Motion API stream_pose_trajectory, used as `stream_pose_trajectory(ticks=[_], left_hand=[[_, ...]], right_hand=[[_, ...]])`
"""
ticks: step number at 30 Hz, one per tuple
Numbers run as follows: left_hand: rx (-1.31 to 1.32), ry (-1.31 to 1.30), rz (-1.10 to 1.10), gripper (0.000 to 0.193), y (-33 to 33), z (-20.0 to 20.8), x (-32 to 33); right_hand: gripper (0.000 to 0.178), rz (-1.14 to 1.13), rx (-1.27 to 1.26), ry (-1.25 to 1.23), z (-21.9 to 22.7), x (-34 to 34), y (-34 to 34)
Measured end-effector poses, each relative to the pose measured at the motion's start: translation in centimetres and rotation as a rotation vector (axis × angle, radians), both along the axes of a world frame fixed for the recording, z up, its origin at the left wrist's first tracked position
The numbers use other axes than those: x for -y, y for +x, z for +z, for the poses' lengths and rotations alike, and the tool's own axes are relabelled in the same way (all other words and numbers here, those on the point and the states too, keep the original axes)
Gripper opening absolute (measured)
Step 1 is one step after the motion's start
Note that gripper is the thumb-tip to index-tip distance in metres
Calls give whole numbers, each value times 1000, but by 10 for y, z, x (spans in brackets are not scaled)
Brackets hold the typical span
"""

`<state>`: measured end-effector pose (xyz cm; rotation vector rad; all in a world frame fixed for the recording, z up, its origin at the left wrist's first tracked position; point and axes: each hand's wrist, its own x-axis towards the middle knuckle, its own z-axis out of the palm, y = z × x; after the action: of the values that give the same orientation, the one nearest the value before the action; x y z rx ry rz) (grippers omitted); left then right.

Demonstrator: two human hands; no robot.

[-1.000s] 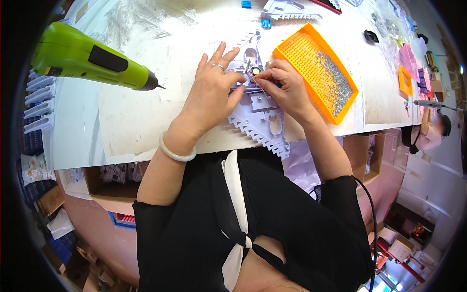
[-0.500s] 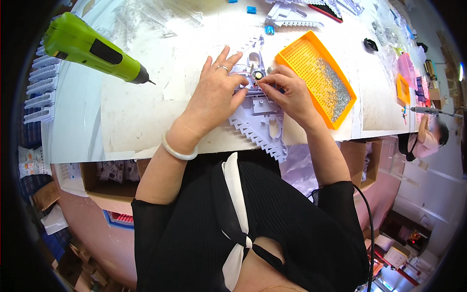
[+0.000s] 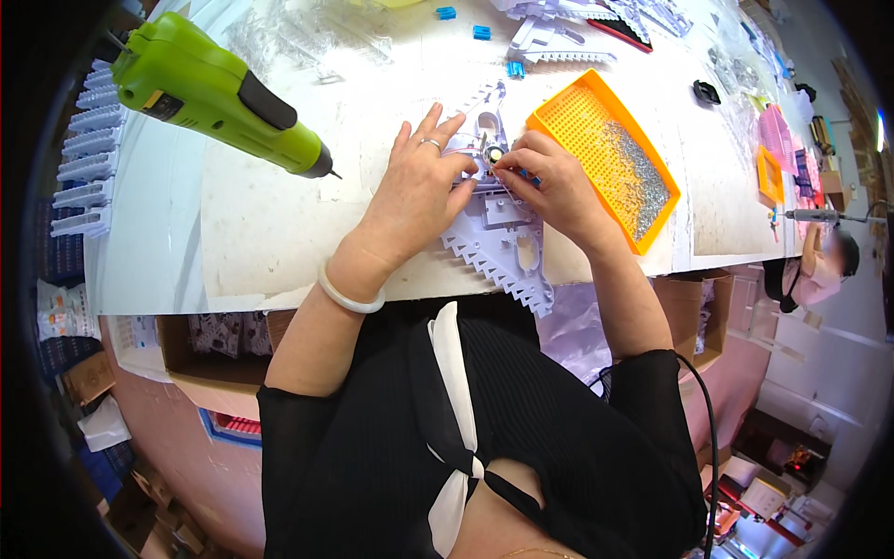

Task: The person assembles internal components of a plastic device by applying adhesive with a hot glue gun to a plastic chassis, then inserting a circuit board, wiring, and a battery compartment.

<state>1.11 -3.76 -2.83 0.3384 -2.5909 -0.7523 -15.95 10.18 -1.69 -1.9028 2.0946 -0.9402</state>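
A pale lavender plastic housing [image 3: 503,252] with saw-toothed edges lies on the table in front of me. Near its middle sit a small round part with a dark rim [image 3: 495,152] and some thin wires. My left hand [image 3: 421,182] rests at the housing's left side; its thumb and index finger close in on the housing by the wires, while the other fingers stretch out. From the right, my right hand [image 3: 551,186] pinches a thin wire beside the round part. Its fingertips partly hide what they hold.
A green electric screwdriver [image 3: 219,102] hangs at the left, bit pointing down-right. An orange tray [image 3: 570,104] of small screws stands right of the housing. White toothed parts [image 3: 88,191] line the left edge; more housings [image 3: 559,39] and blue pieces [image 3: 481,33] lie farther back. Another person [image 3: 819,265] is far right.
The view has shifted slightly, and the green screwdriver appears lower and farther right. Both hands stay at the same spot on the housing, with only small finger movements.
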Motion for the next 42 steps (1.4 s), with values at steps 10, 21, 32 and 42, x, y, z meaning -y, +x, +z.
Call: stream_pose_trajectory(ticks=[10, 21, 32, 42], left_hand=[[11, -8, 1, 12, -1, 1, 0], [12, 14, 4, 12, -1, 1, 1], [-2, 58, 6, 11, 6, 2, -3], [-1, 61, 14, 12, 3, 3, -2]], right_hand=[[13, -13, 45, -28, -4, -1, 1], [13, -35, 234, 36, -7, -3, -2], [12, -53, 259, 38, -9, -1, 3], [11, -71, 256, -27, -13, -2, 8]])
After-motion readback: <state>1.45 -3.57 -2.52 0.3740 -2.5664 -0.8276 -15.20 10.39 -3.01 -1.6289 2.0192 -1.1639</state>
